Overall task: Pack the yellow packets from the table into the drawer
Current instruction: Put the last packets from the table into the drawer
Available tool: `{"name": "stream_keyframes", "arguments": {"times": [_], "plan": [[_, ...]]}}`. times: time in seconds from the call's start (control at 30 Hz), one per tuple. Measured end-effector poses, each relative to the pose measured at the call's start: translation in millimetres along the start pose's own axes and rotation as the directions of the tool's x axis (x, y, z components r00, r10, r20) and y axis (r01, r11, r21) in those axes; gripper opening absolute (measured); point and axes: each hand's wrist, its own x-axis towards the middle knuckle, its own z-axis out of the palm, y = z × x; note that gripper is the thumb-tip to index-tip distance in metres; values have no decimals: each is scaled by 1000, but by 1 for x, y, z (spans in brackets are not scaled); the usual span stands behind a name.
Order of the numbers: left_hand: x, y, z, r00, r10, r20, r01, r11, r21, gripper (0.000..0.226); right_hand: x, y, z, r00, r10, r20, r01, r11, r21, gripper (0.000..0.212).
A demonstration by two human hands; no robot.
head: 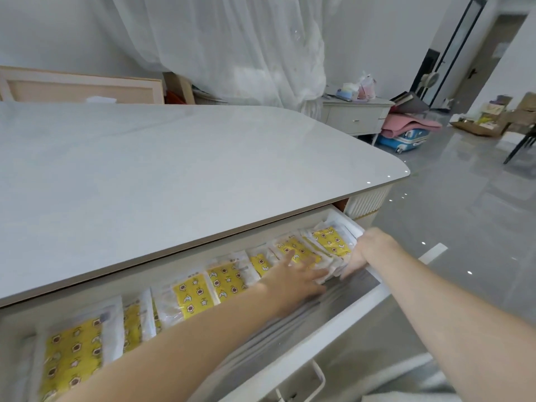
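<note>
The white drawer point(333, 338) is pulled out from under the table point(174, 169). Several yellow packets with clear wrapping lie in a row along its back, from the far left packet point(72, 355) to the right-end packet point(333, 240). My left hand point(295, 277) lies flat with straight fingers on the packets right of the middle. My right hand point(368, 250) is at the right end of the drawer, its fingers against the side of the end stack; the fingertips are hidden behind the packets. No packet lies on the tabletop.
The drawer front has a white handle point(316, 378) near the bottom edge. A grey liner point(342, 291) covers the drawer's front half. A white side cabinet point(353, 117), a blue suitcase point(403, 139) and boxes point(499, 117) stand on the shiny floor at the right.
</note>
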Motion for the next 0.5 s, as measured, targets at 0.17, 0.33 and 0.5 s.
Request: {"name": "stream_keyframes", "arguments": {"times": [0.17,0.33,0.5], "plan": [[7,-11,20,1000,-25,-9,24,999,-35,59,50,14,9,849,74,523,-529,109,842,69],[4,-8,17,999,-1,-34,-1,998,-58,56,60,23,10,799,57,598,-596,-52,801,62],[-14,-11,1,997,-30,-74,20,990,-141,51,35,10,-2,845,147,514,-520,6,854,61]]}}
